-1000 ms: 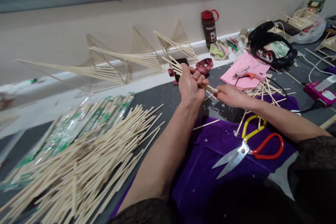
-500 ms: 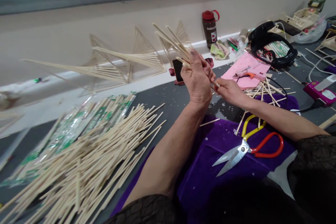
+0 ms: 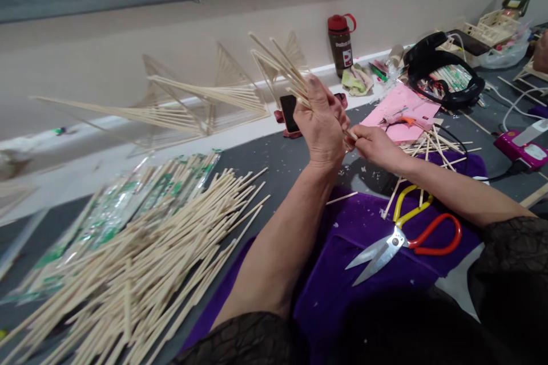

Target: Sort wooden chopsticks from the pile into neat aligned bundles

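Observation:
My left hand (image 3: 322, 122) is raised over the table, its fingers wrapped round a bundle of thin wooden sticks (image 3: 287, 73) whose far ends fan out up and to the left. Close against it, my right hand (image 3: 373, 147) pinches the lower end of a stick (image 3: 350, 134) that comes out of the left fist. How many sticks are in the bundle is hidden by the fingers. Beneath my right forearm, scissors (image 3: 394, 239) with one yellow and one red handle lie with blades apart on a purple cloth (image 3: 334, 274).
A big pile of loose sticks (image 3: 162, 251) and plastic-wrapped sticks (image 3: 128, 199) lie left. Stick-built frames (image 3: 231, 91) lean on the wall. Behind my hands are a phone (image 3: 289, 113), a bottle (image 3: 340, 45), pink paper (image 3: 402, 104), a glue gun (image 3: 413, 123) and a black headset-like ring (image 3: 468, 94).
Both hands keep their grip on the sticks and have hardly moved. The whole view has shifted very slightly. At the far right edge, part of another person's hand seems to have come into view.

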Motion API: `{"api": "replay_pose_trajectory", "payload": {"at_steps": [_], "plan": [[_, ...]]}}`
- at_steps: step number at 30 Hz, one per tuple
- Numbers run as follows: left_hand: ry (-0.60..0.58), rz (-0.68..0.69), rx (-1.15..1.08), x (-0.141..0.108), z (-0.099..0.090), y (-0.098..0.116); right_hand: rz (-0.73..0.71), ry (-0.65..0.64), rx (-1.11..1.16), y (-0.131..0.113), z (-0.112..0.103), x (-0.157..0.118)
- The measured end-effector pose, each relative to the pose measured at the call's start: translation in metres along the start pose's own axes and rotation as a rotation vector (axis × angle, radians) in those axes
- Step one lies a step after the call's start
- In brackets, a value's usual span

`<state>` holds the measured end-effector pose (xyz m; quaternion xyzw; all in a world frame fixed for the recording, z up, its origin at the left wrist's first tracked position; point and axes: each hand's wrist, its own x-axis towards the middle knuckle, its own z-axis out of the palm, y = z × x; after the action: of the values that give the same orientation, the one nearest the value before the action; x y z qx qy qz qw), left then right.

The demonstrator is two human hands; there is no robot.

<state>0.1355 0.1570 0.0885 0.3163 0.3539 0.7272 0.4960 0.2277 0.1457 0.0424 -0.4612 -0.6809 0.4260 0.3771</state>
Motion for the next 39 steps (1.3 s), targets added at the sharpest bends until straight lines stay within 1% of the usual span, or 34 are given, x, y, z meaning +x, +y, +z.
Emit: {"api": "replay_pose_trajectory", "payload": {"at_steps": [3,4,6,8,10,14,17,20,22,25,27,29,30,32,33,35,37,39], "plan": [[0.005,0.06,-0.037,0.003,-0.002,0.006,0.237,-0.049,0.205,0.0,-0.002,0.001],[-0.002,0.07,-0.043,0.002,-0.002,0.008,0.292,-0.062,0.251,0.002,-0.004,0.001],[-0.035,0.089,-0.048,-0.003,-0.001,0.012,0.355,-0.095,0.307,0.007,-0.007,0.003],[-0.065,0.104,-0.054,-0.007,0.002,0.016,0.38,-0.115,0.356,0.011,-0.012,0.003],[-0.071,0.101,-0.059,-0.007,0.003,0.02,0.373,-0.131,0.432,0.011,-0.015,0.003],[0.004,0.073,-0.063,0.005,-0.001,0.021,0.329,-0.175,0.566,0.005,-0.017,0.001],[0.037,0.06,-0.079,0.011,-0.008,0.019,0.308,-0.173,0.546,0.005,-0.013,0.0],[0.02,0.033,-0.079,0.01,-0.011,0.014,0.252,-0.168,0.431,0.009,-0.011,0.0],[0.003,-0.005,-0.055,0.007,-0.012,0.011,0.209,-0.182,0.296,0.012,-0.01,0.0],[-0.012,-0.048,-0.019,0.001,-0.011,0.005,0.102,-0.189,-0.04,0.013,-0.009,-0.001],[-0.034,-0.04,-0.003,-0.002,-0.01,0.002,-0.007,-0.147,-0.334,0.012,-0.008,-0.002],[-0.046,-0.017,0.007,-0.005,-0.009,-0.001,-0.085,-0.092,-0.57,0.012,-0.005,-0.004],[-0.04,-0.013,0.012,-0.006,-0.008,-0.002,-0.102,-0.07,-0.639,0.012,-0.004,-0.005],[-0.023,-0.029,0.026,-0.007,-0.007,-0.003,-0.106,-0.048,-0.678,0.012,-0.003,-0.006],[-0.019,-0.043,0.032,-0.007,-0.007,-0.003,-0.099,-0.041,-0.651,0.013,-0.002,-0.006],[-0.033,-0.064,0.026,-0.008,-0.007,-0.001,-0.055,-0.046,-0.503,0.013,-0.001,-0.006],[-0.051,-0.075,0.004,-0.008,-0.008,0.002,0.025,-0.072,-0.257,0.013,-0.001,-0.005],[-0.064,-0.082,-0.012,-0.009,-0.009,0.007,0.136,-0.1,0.02,0.011,0.0,-0.004]]}}
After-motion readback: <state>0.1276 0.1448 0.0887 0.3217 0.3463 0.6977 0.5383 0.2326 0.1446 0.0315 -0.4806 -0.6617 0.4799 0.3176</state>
